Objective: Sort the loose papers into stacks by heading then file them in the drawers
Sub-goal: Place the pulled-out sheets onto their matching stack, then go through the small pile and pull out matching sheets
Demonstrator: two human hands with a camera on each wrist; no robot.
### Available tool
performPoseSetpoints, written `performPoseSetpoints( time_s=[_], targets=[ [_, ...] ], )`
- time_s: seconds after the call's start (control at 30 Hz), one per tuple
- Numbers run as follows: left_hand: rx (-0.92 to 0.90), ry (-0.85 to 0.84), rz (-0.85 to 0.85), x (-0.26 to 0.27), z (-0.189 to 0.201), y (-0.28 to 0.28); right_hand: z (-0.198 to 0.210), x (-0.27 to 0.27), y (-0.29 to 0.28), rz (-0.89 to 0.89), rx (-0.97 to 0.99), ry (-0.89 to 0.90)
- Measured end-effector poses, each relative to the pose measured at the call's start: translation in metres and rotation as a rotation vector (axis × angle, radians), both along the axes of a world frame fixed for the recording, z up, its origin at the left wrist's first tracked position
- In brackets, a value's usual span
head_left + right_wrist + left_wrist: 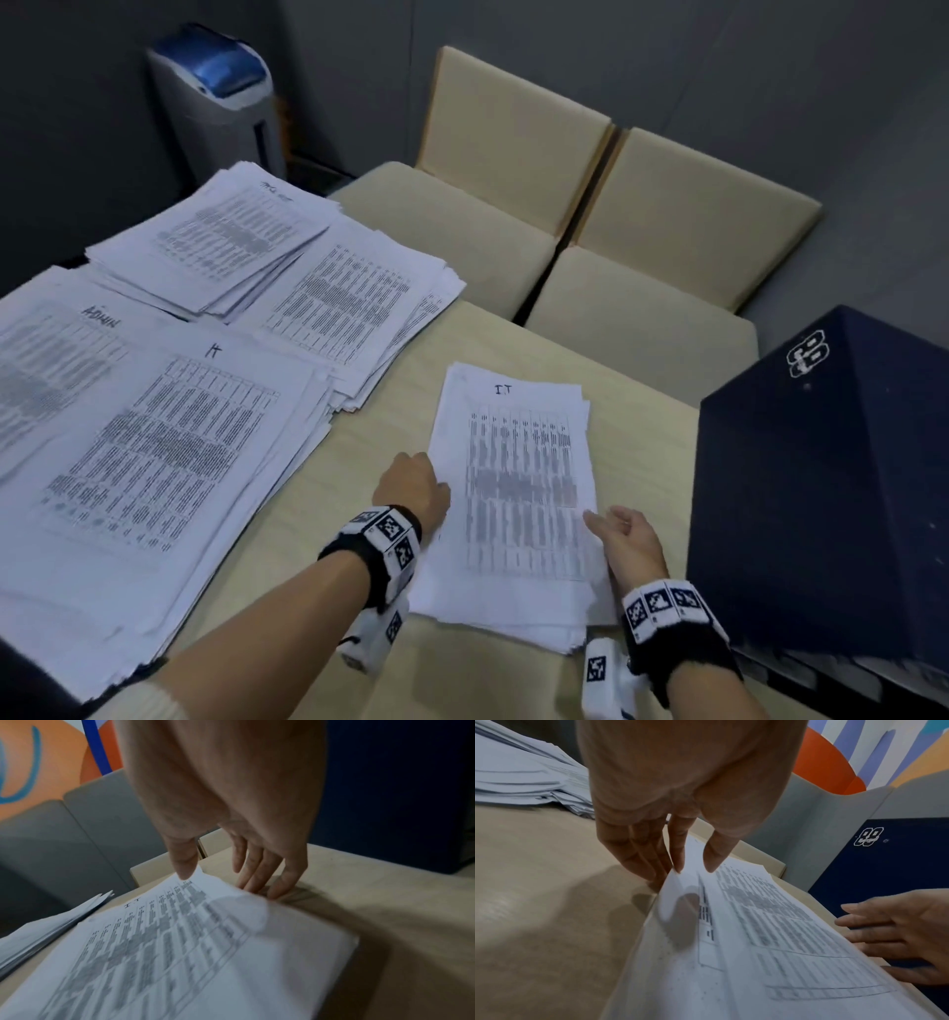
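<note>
Both hands flank the IT stack

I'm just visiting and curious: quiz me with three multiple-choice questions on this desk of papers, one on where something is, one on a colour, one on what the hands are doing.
1. The dark blue cabinet stands where from the IT stack?
A left
B right
C behind

2. The chairs are
A cream
B red
C black

3. The left hand and right hand are
A clenched on a pen
B at the stack's two side edges
C off the table

Answers: B, it fills the head view's right side; A, pale cream cushions; B, one hand at each edge.
</note>
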State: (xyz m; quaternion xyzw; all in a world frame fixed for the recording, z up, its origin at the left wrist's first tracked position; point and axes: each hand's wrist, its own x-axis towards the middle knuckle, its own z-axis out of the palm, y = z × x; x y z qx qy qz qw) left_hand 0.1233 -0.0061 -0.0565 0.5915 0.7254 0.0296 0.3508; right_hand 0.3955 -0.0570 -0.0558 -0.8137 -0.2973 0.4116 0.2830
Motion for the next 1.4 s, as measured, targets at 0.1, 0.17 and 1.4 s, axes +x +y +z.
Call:
performPoseSetpoints(
  time_s=[0.1, 0.17, 1.4],
  targets=[
    [0.021, 0.020, -0.001, 0.002, -0.001, 0.003, -0.004, -0.009, 0.000, 0.022, 0.029, -0.036],
    [0.035, 0.029, 0.016, 0.001, -0.001, 0.005, -0.004, -0.016, 0.000, 0.058, 0.036, -0.090],
    [-0.037, -0.566, -0.044, -0.024, 0.032, 0.006, 0.057, -0.033, 0.006, -0.217, 0.298, 0.704]
  ],
)
